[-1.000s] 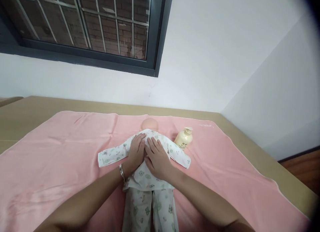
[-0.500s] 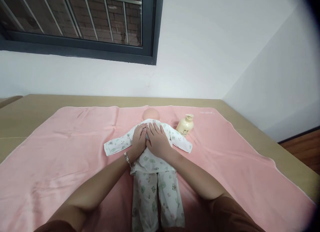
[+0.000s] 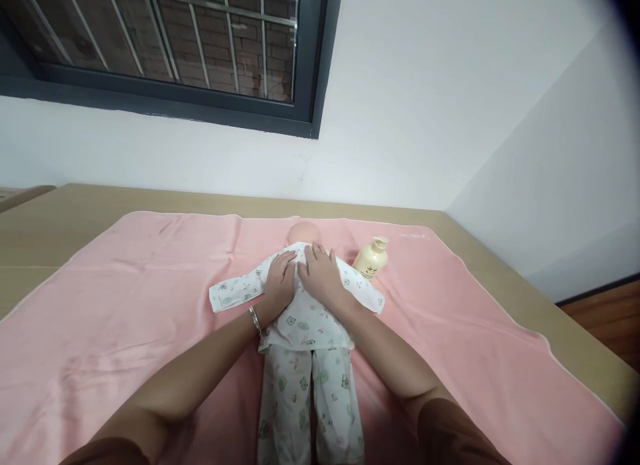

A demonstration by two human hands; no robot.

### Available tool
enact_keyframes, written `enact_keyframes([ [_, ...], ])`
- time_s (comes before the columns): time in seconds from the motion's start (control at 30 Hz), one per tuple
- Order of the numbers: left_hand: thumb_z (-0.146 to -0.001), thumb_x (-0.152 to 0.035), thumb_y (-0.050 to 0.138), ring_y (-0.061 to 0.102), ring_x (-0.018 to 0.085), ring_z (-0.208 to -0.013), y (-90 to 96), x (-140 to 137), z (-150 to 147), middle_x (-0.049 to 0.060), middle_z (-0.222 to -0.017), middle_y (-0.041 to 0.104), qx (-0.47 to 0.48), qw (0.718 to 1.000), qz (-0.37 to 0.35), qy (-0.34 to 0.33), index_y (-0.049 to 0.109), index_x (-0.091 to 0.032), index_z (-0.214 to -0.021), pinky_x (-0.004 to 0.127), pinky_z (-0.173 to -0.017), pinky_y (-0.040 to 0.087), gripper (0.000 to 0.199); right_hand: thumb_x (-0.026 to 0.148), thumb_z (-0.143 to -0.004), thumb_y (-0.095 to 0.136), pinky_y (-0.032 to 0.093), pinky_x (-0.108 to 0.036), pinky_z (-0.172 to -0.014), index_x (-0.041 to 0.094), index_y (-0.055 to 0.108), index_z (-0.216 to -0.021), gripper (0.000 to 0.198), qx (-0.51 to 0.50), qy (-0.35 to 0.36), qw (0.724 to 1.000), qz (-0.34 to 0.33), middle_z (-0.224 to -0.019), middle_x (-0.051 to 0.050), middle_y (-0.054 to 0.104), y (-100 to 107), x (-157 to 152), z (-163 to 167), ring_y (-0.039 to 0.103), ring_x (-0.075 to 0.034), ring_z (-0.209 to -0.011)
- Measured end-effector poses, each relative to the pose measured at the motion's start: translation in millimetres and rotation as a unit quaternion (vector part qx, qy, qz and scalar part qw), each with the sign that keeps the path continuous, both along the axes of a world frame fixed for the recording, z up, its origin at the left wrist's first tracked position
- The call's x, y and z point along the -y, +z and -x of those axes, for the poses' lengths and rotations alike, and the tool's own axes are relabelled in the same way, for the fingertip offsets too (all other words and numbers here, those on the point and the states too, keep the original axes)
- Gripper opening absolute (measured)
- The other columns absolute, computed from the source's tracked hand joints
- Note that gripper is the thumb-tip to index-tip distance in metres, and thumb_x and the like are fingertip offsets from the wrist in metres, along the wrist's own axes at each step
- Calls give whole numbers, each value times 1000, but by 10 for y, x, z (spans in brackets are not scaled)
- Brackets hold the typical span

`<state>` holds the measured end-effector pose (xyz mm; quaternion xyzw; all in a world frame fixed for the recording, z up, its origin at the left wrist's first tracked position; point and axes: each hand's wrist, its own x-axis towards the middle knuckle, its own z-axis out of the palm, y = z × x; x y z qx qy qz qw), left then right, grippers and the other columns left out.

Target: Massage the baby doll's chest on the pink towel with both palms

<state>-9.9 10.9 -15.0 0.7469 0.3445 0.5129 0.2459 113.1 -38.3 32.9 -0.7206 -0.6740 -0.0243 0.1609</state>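
Note:
A baby doll point(image 3: 303, 233) in white printed pajamas lies on a pink blanket point(image 3: 150, 271), its bald head toward the wall. Flat on the left side of the pajama top point(image 3: 305, 328) rests my left hand point(image 3: 280, 278), fingers stretched out, a silver bracelet at the wrist. My right hand point(image 3: 321, 275) lies flat on the other side of the top, its fingers pointing toward the doll's head. A narrow strip of printed cloth shows between the two hands. The pajama trousers point(image 3: 333, 398) run down to the bottom edge of the view.
A cream pump bottle point(image 3: 371, 258) leans at the right, beside the doll's sleeve. The blanket covers a wooden table point(image 3: 400, 213) set against a white wall. A dark-framed window point(image 3: 305, 111) with bars is above.
My hands have moved apart a little; before, they lay touching at the middle of the doll's top. The view has tilted slightly. The doll and the bottle lie as before.

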Motion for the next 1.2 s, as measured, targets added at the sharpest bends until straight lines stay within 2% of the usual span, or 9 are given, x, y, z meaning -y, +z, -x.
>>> enact_keyframes([
  [0.2,-95,-28,36,56,19,-116,-31,-8,10,8,-119,65,8,1000,-7,-8,62,-20,-109,45,-109,41,31,29,-94,39,8,-52,-118,11,36,-146,56,30,138,988,-55,-154,-10,32,-93,589,245,14,-29,-146],
  [0.3,-95,-29,37,56,20,-117,-41,-8,1,7,-119,65,1,1000,-19,-4,61,-20,-110,46,-109,40,30,32,-96,36,10,-51,-119,18,39,-145,50,0,135,990,-51,-153,-5,33,-112,705,132,17,-25,-146],
  [0.37,-95,-30,37,56,20,-117,-39,-5,-4,7,-120,65,-7,1000,-23,-2,61,-20,-111,47,-110,40,31,34,-98,31,11,-54,-118,19,38,-145,50,-21,87,995,-42,-154,-5,33,-108,611,16,21,-25,-145],
  [0.47,-95,-29,37,55,20,-118,-34,-1,-6,8,-121,65,-18,1000,-16,4,62,-20,-112,46,-110,40,31,43,-99,28,15,-57,-115,11,32,-147,58,-47,11,999,-14,-153,-13,31,-77,306,-117,24,-29,-143],
  [0.57,-95,-29,37,56,21,-118,-43,-13,-2,8,-121,65,-27,999,-12,17,62,-19,-111,46,-109,41,32,44,-99,28,14,-57,-114,5,37,-144,61,-49,-23,999,3,-148,-20,37,-46,38,-126,28,-32,-141],
  [0.67,-96,-29,34,54,22,-122,-61,-35,-2,10,-126,63,-65,997,-36,16,61,-18,-117,49,-111,38,36,39,-97,34,13,-56,-115,3,40,-142,58,-28,0,999,-25,-147,-21,39,-67,-19,-55,29,-32,-141],
  [0.77,-97,-29,31,46,25,-132,-61,-39,-11,11,-136,57,-125,990,-68,5,57,-18,-124,54,-115,30,40,32,-96,37,17,-50,-115,8,42,-142,52,-33,48,996,-64,-150,-16,37,-144,74,-24,29,-29,-141],
  [0.87,-98,-30,29,45,25,-133,-45,-27,-23,11,-138,55,-158,985,-75,4,55,-19,-128,54,-114,30,41,32,-95,39,20,-46,-116,13,48,-139,49,-70,59,992,-89,-150,-11,39,-216,154,-64,30,-26,-141],
  [1.2,-98,-31,30,48,23,-129,-39,-44,-34,9,-135,57,-152,986,-72,-1,55,-21,-128,52,-114,31,40,31,-92,43,21,-43,-117,15,53,-135,47,-100,47,988,-108,-147,-9,43,-227,151,-93,34,-24,-140],
])
